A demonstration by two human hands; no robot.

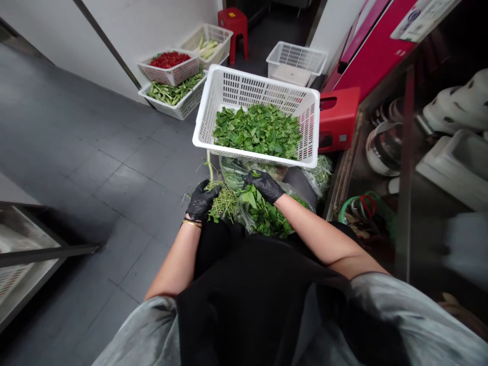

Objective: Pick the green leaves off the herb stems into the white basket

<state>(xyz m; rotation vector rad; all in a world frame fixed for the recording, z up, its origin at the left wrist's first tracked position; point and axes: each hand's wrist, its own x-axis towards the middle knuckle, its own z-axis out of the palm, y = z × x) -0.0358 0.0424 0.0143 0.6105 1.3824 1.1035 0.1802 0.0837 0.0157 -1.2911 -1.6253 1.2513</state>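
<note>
My left hand [202, 201], in a black glove, is closed on a pale green stem [209, 166] that sticks up from its fingers. Beside it lies a heap of thin, leafless stems [224, 201]. My right hand [266, 186], also gloved in black, pinches a small leafy green sprig [254, 174] just below the basket's near rim. Under that hand, leafy greens [267, 216] fill an open clear plastic bag [246, 216] by my lap. In front stands a white slotted basket [257, 156] with a layer of picked green leaves [259, 129] inside.
A red stool [345, 119] lies right of the basket. Crates of red chillies [170, 59], cut green vegetables [175, 91] and pale stalks [208, 48] stand at the back left. Another red stool [233, 23] and a white crate [297, 53] are behind. A metal shelf [407, 178] runs along the right.
</note>
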